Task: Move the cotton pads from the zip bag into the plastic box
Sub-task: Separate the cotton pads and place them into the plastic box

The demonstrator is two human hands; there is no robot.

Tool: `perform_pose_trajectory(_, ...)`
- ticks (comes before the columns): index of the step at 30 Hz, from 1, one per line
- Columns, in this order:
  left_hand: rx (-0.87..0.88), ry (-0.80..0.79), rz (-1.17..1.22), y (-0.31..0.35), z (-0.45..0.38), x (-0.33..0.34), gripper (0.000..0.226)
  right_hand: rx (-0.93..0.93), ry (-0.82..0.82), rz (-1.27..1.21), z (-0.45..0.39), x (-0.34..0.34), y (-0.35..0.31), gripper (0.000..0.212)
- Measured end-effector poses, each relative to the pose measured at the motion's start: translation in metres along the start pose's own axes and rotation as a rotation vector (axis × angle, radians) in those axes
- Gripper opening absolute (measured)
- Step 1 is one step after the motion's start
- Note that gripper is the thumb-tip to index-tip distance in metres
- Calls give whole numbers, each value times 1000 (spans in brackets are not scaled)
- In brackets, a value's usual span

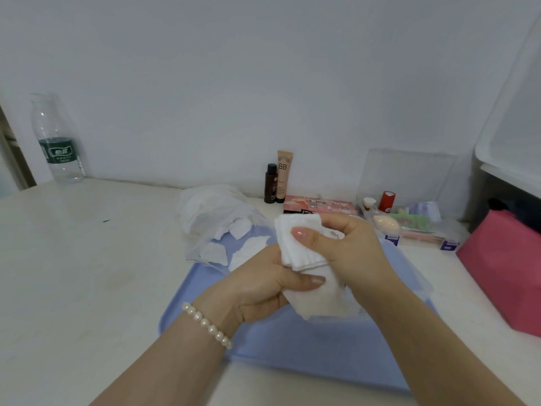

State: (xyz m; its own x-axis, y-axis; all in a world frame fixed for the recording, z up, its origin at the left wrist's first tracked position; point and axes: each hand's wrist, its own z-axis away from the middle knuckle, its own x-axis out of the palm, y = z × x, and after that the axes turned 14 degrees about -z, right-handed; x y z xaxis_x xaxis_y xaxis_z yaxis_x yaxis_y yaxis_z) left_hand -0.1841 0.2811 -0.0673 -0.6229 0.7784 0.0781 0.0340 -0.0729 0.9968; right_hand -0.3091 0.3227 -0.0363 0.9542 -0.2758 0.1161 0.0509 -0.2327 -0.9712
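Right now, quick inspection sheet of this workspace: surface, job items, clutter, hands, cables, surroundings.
Surface: pale table with a blue tray on it.
Job's things: stack of cotton pads held above the tray; zip bag lying behind with loose pads inside; plastic box mostly hidden under the hands.
Clutter: water bottle, BB tube, dark bottle, clear organiser, pink bag.
Grippers: left hand and right hand both grip the stack.
Cables: nothing seen.
Surroundings: plain white wall.
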Motion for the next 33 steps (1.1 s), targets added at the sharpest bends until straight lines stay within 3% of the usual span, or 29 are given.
perform_pose_trajectory(3, -31, 69, 27, -3, -4, -3, 38, 25, 37, -260, 0, -2, -6, 18)
perform_pose_trajectory(7, -16, 121, 169, 0, -6, -5, 40, -33, 230, -623, -12, -21, -16, 24)
perform_pose_trajectory(11, 38, 210, 372, 4, -7, -5, 25, 97, 165, -797, -16, -30, -21, 26)
perform_pose_trajectory(16, 129, 246, 451, 7, -8, -2, 32, 200, -87, -615, -10, -17, -12, 33)
perform_pose_trajectory(18, 150, 250, 451, 8, -7, 0, 34, 197, -120, -525, -8, -14, -6, 38)
perform_pose_trajectory(28, 146, 244, 399, 6, -8, 3, 28, 56, -9, -333, -7, -8, 7, 41)
perform_pose_trajectory(33, 130, 234, 412, 7, -7, 2, 34, -29, 45, -284, -6, -4, 9, 23)
